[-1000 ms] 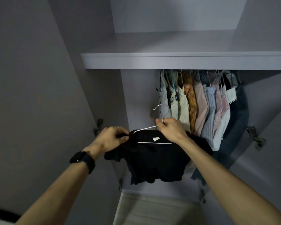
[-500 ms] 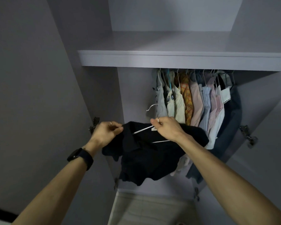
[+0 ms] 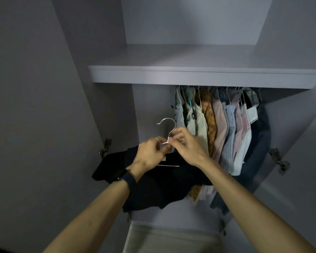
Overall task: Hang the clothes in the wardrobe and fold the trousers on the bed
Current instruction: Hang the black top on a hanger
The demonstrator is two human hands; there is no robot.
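Note:
A black top [image 3: 153, 187] hangs on a white wire hanger [image 3: 167, 125] in front of the open wardrobe. Its hook points up and left, free of the rail. My right hand [image 3: 186, 147] pinches the hanger's neck just below the hook. My left hand [image 3: 150, 154] has its fingers curled at the same neck, by the top's collar; a dark watch sits on that wrist. Several hung shirts [image 3: 217, 128] fill the rail to the right, under the wardrobe shelf [image 3: 199, 77]. The rail itself is hidden behind the shelf's edge.
The wardrobe doors stand open on both sides, with hinges at the left [image 3: 105, 147] and right [image 3: 278, 160]. Bare rail space lies left of the hung clothes. A pale surface [image 3: 171, 240] lies at the wardrobe's bottom.
My left hand has left the top's left shoulder and come to the hanger's neck beside my right hand. The hanger now sits more upright and higher.

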